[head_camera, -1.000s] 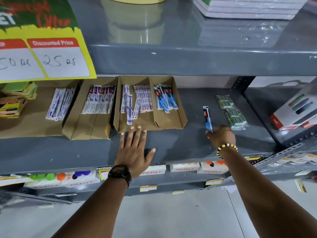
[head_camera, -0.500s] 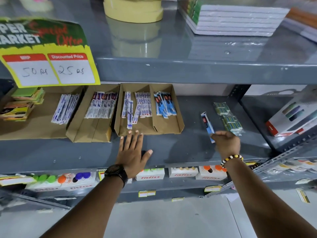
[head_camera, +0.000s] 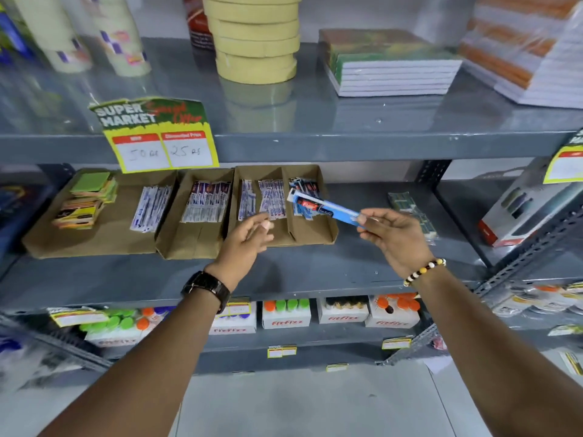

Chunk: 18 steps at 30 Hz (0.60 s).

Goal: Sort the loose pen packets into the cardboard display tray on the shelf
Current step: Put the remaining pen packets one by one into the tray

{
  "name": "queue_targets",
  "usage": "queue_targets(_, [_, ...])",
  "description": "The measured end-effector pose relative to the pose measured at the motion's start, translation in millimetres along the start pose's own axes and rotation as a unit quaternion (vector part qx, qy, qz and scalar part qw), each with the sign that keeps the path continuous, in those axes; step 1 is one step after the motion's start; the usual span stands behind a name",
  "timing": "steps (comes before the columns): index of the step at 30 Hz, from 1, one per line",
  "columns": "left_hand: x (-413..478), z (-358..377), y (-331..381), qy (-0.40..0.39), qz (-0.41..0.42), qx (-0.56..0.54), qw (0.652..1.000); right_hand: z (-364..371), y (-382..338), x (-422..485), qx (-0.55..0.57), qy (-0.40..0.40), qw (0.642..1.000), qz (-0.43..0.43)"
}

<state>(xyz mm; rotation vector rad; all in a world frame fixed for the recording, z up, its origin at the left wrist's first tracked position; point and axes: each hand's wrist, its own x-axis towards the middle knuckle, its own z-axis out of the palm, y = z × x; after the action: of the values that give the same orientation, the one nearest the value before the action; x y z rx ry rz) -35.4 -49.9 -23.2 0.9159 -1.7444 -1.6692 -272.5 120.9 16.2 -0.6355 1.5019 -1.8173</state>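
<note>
A cardboard display tray [head_camera: 328, 234] with three compartments sits on the middle grey shelf. Its left and middle slots hold white-and-blue pen packets [head_camera: 271, 198]; the right slot holds blue-and-red packets [head_camera: 307, 186]. My right hand [head_camera: 394, 238] pinches one end of a blue pen packet [head_camera: 321, 207], held almost level over the tray's right slot. My left hand [head_camera: 249, 239] hovers in front of the tray's middle, fingers loosely curled, holding nothing.
Two more cardboard trays [head_camera: 189, 244] [head_camera: 94, 244] with packets and sticky notes stand to the left. Green packets [head_camera: 410, 206] lie on the shelf at right, beside a white box [head_camera: 523, 212]. A price sign [head_camera: 157, 137] hangs from the upper shelf edge.
My right hand lifted the blue packet off the shelf and carried it left over the tray. My left hand rose from the shelf surface. The view tilted upward.
</note>
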Motion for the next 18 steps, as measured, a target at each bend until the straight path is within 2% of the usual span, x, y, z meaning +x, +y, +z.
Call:
queue_targets(5, [-9,-8,32,0.0,-0.007,-0.122,0.992,18,-8,-7,-0.04,-0.051,0.998,0.017])
queue_targets(12, [-31,-22,42,-0.037,-0.002,-0.128,0.991,31,-16,-14,-0.065,-0.099,0.993,0.019])
queue_targets(18, [-38,-29,43,-0.012,-0.005,-0.118,0.993,40,-11,-17,-0.079,-0.123,0.989,0.024])
